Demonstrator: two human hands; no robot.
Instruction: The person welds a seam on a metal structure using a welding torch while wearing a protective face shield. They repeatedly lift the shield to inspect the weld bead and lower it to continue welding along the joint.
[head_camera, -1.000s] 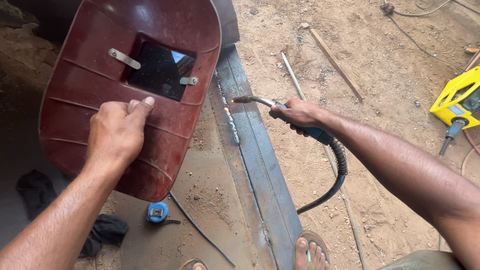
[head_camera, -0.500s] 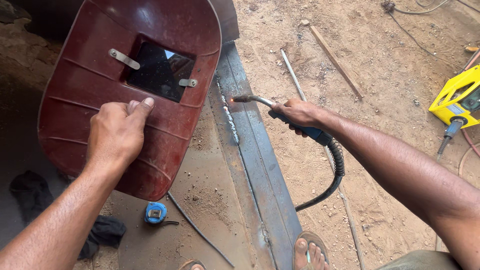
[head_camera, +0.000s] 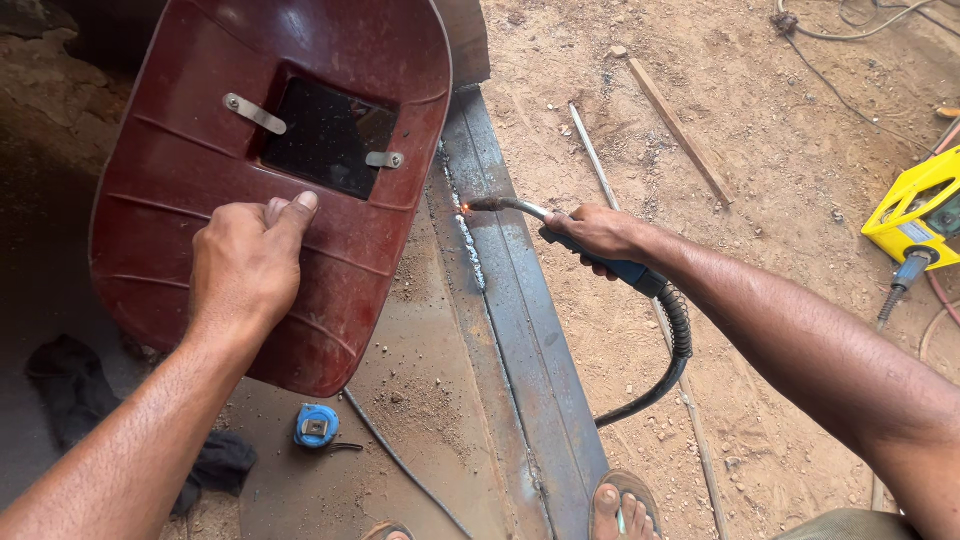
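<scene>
Left hand (head_camera: 248, 262) grips dark-red welding shield (head_camera: 200, 170), right hand (head_camera: 600, 235) holds welding torch (head_camera: 560, 228), tip left onto near-far weld seam (head_camera: 468, 240) on steel beam (head_camera: 520, 330).

Bare forearms, no sleeves or gloves: the left hand (head_camera: 245, 265) and right hand (head_camera: 600, 235) carry no rings; a sandalled foot (head_camera: 625, 505) shows near.
</scene>
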